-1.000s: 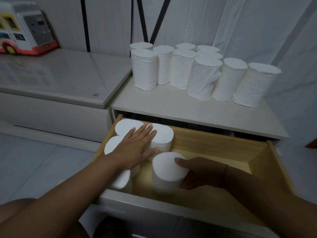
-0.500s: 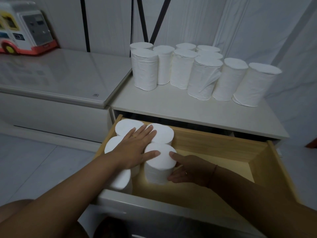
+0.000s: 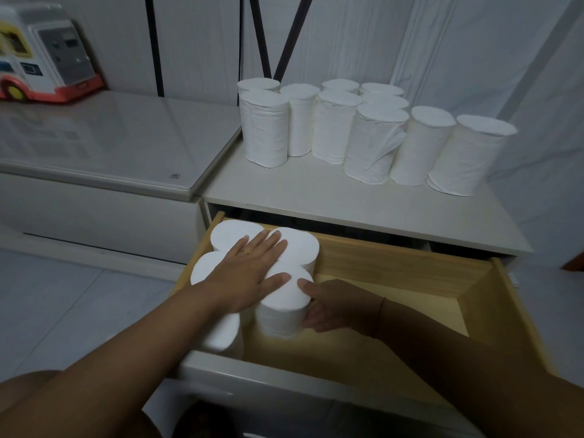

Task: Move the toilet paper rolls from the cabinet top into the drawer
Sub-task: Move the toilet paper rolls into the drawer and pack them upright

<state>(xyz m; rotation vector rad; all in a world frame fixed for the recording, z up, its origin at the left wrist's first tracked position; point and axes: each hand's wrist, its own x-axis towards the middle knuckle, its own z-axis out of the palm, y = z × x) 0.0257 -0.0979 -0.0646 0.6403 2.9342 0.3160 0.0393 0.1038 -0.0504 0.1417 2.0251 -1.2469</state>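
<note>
Several white toilet paper rolls (image 3: 369, 134) stand upright at the back of the cabinet top (image 3: 316, 200). Below it the wooden drawer (image 3: 395, 267) is pulled out. Several rolls stand upright in its left end. My left hand (image 3: 249, 273) lies flat, fingers spread, on top of those rolls. My right hand (image 3: 335, 308) cups the right side of the newest roll (image 3: 281, 308), pressed against the group, thumb on its top edge. The drawer's right half is bare wood.
A lower white unit with a glossy top (image 3: 104, 147) adjoins the cabinet on the left, with a toy bus (image 3: 41, 55) at its back. White drapes hang behind. Pale floor tiles (image 3: 63, 311) lie at the left.
My right hand has slid the roll leftward across the drawer floor until it meets the other rolls. My left hand has stayed flat on the rolls.
</note>
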